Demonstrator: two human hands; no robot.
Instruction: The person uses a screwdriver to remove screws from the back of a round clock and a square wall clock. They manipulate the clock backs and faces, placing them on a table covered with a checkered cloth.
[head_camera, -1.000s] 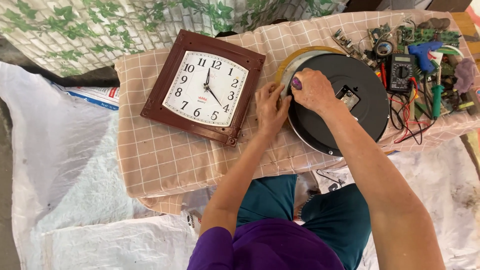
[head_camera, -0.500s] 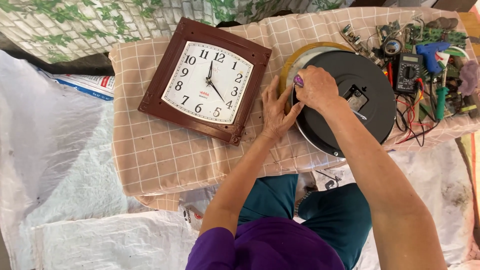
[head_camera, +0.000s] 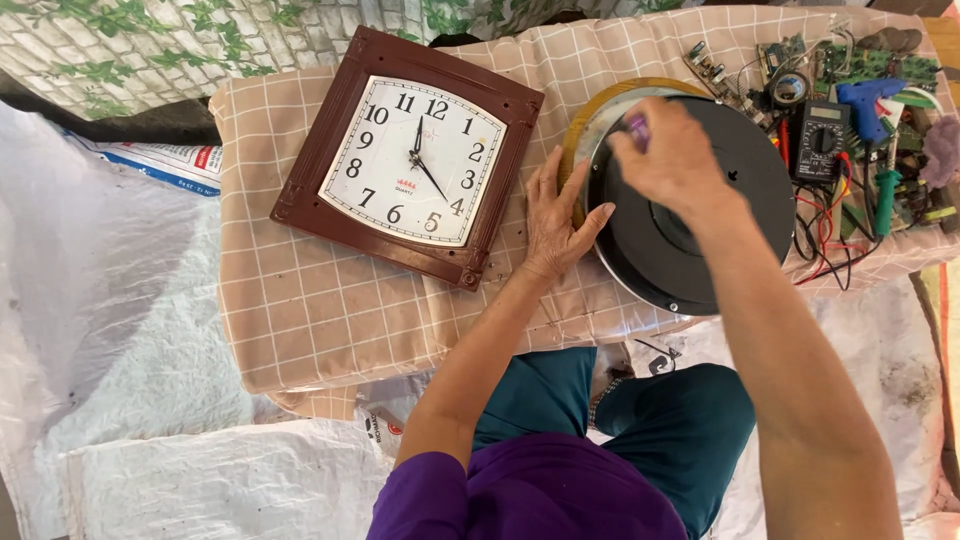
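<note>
Head view: round clock (head_camera: 700, 235) face-down, right of square clock (head_camera: 410, 160). Left hand (head_camera: 555, 215) spread flat, bracing rim. Right hand (head_camera: 665, 160) blurred, grip unclear. Likely light, rigid, glass fragile; hold by rim.

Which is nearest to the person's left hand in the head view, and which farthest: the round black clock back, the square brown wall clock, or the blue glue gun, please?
From the left hand:
1. Round black clock back, touched, just right.
2. Square brown wall clock, close by on the left.
3. Blue glue gun, far right among the tools.
</note>
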